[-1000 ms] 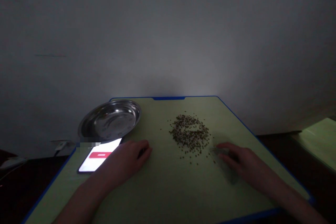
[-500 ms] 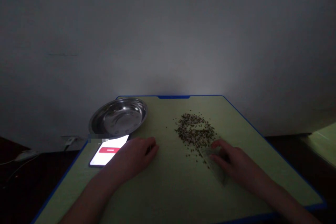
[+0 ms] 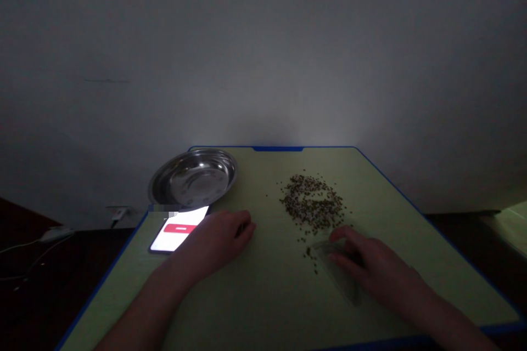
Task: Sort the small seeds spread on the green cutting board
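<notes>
A loose pile of small dark seeds or grains (image 3: pixel 315 211) is spread over the light green table. At its near right, my right hand (image 3: pixel 362 258) is on a clear plastic bag (image 3: pixel 343 279), with thumb and forefinger at the bag's edge. The lower part of the bag hangs down towards me, partly covered by the hand. Several stray grains lie by the bag's left corner. My left hand (image 3: pixel 226 236) rests on the table left of the pile, fingers curled in. Whether anything is inside those fingers is hidden.
A shiny metal basin (image 3: pixel 197 178) stands at the back left. In front of it lies a phone (image 3: pixel 175 236) with a lit screen, partly behind my left wrist. The table (image 3: pixel 263 296) has a blue rim and meets a grey wall. Cables and a plug (image 3: pixel 119 214) are at the left.
My right hand has drawn the plastic bag slightly towards me, away from the pile. A few grains lie apart near the bag. The view has shifted a little; my left hand keeps its curled pose.
</notes>
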`<state>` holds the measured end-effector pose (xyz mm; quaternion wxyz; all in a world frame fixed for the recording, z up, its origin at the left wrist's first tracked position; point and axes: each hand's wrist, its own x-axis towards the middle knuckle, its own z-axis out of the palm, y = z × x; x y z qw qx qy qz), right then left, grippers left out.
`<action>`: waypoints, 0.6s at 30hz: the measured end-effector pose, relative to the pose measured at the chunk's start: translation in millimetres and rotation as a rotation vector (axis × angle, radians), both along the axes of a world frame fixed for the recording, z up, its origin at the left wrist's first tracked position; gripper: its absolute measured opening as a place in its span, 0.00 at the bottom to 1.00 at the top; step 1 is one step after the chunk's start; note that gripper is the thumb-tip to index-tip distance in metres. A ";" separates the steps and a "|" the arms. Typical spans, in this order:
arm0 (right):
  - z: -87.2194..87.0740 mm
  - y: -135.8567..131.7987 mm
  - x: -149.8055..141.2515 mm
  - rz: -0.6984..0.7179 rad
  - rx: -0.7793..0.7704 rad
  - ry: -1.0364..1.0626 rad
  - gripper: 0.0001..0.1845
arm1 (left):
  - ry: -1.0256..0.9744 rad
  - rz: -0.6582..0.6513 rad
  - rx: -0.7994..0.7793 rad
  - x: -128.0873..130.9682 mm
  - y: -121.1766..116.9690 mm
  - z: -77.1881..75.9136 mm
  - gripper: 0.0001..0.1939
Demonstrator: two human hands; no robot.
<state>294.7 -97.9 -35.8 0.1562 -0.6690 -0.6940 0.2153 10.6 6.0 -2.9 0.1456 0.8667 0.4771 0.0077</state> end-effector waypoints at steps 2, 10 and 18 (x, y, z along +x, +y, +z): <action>-0.9 0.5 2.4 -0.003 0.007 -0.007 0.10 | -0.003 -0.003 -0.005 -0.1 -0.7 0.3 0.19; 5.3 2.1 -1.7 0.020 0.035 -0.025 0.10 | -0.002 -0.004 -0.004 -0.2 -0.8 1.5 0.18; 3.6 -1.0 -5.5 0.032 0.036 -0.018 0.10 | 0.000 -0.010 0.012 0.6 -0.5 1.6 0.18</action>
